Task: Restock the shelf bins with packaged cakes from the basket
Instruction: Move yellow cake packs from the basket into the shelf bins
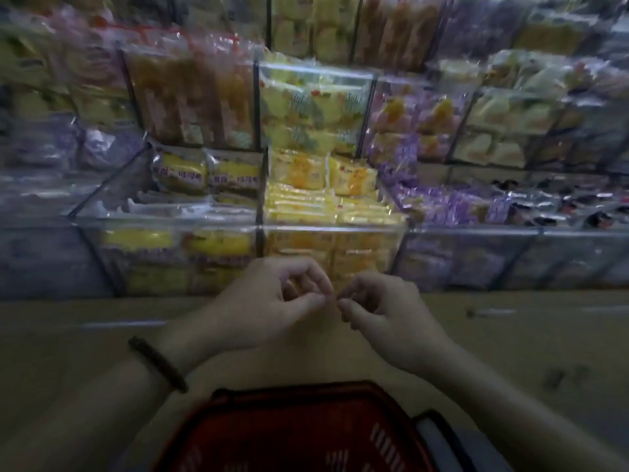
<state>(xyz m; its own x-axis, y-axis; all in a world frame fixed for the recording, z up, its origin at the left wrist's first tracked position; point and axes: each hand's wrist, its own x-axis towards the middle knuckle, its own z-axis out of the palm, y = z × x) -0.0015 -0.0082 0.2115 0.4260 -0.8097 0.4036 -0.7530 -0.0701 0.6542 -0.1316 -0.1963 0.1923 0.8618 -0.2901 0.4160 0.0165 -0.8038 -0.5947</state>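
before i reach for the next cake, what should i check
1. Hands free: cannot tell. The left hand and right hand are curled with fingertips meeting, and blur hides whether either grip holds anything.
2. Basket within reach: ok. The red basket sits just below the hands.
3. Cakes left in the basket: cannot tell. Its inside is dark.
4. Room in the centre bin: not ok. The yellow packs are heaped to the rim.
5. Room in the left bin: looks ok. Its front packs lie lower than the rim.
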